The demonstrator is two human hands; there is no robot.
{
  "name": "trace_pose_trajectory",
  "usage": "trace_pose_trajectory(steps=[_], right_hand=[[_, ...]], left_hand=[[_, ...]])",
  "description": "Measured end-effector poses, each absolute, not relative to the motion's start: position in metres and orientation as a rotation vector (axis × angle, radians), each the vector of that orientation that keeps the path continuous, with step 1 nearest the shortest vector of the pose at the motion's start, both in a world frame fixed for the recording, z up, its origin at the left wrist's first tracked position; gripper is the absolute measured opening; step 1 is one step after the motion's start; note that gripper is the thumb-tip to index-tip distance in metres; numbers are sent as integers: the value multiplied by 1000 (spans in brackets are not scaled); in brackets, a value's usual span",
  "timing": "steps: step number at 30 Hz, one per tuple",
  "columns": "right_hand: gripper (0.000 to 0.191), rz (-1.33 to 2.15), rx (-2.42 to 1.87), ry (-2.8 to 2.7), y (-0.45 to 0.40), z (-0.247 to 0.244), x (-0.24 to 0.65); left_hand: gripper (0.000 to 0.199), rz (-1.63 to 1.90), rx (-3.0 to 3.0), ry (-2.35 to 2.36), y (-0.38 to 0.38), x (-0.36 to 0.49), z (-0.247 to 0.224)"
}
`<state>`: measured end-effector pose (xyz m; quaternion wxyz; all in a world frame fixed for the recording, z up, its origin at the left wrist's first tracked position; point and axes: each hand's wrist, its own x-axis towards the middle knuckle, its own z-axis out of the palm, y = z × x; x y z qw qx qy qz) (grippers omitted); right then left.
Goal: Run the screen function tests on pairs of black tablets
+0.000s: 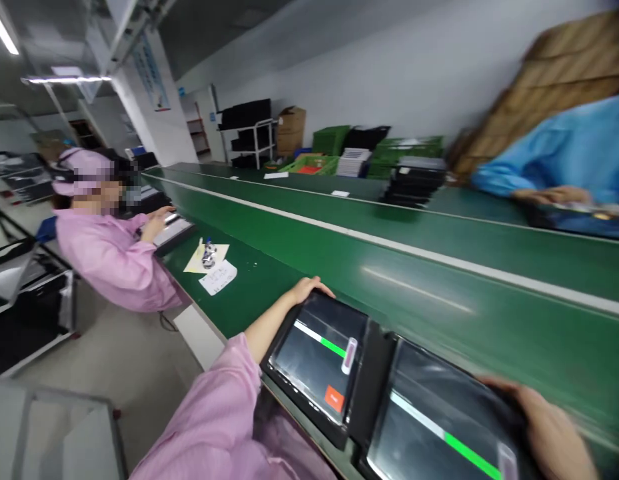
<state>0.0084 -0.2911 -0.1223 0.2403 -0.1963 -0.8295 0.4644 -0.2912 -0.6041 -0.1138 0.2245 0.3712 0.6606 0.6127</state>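
Note:
Two tablets with lit screens lie side by side in black trays at the near edge of the green bench. The left tablet (314, 360) shows a white and green bar and an orange square. A similar bar crosses the right tablet (439, 407), cut off at the bottom of the view. My left hand (309, 290) is closed over the far left corner of the left tablet's black tray (372, 360). At the right side of the right tablet, my right hand (554, 427) grips the edge of its tray; its fingertips are partly hidden and blurred.
A co-worker in pink (114, 253) sits at the left, hands on a device. Paper notes (218, 277) lie between us. Across the white-edged conveyor belt (309, 223) are stacked black trays (414, 181), green crates (406, 152) and a person in blue (564, 150).

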Motion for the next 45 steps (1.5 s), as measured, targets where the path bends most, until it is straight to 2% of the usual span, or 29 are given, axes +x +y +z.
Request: trace_pose_trajectory(steps=[3,6,12,17,21,26,29,32,36,39,41,43,45], right_hand=[[56,1277,-679,-2219,-288,-127,28],[53,1264,-777,-2116,-299,-127,30],[54,1312,-859,-1857,-331,-118,52],[55,1434,-880,-1877,-366,-107,100],[45,1192,-808,-2089,-408,-100,140],[44,990,-851,-2201,-451,-95,173],[41,704,-806,-2321,-471,-88,175],[33,372,-509,-2517,-494,-77,166],[38,266,-93,-2701,-516,-67,152],[37,295,-124,-2676,-506,-69,148],[36,397,-344,-2561,-483,-76,143],[38,606,-612,-2372,-449,-86,132],[42,888,-808,-2135,-413,-97,116]], left_hand=[[78,1807,967,1940,-615,-281,-121],[70,1905,908,2059,-631,-270,-127],[55,1886,872,2131,-656,-253,-126],[67,1751,943,2056,-690,-226,-122],[71,1579,1076,2085,-735,-190,-128],[69,1715,999,2045,-777,-150,-140],[72,1734,957,2027,-785,-137,-140],[72,1682,960,2069,-786,-132,-137],[76,1612,979,2090,-789,-138,-132],[68,1421,1029,2212,-783,-149,-113],[54,1117,1221,2373,-765,-156,-91],[45,748,1502,2467,-731,-162,-66],[49,480,1729,2438,-686,-170,-48]])
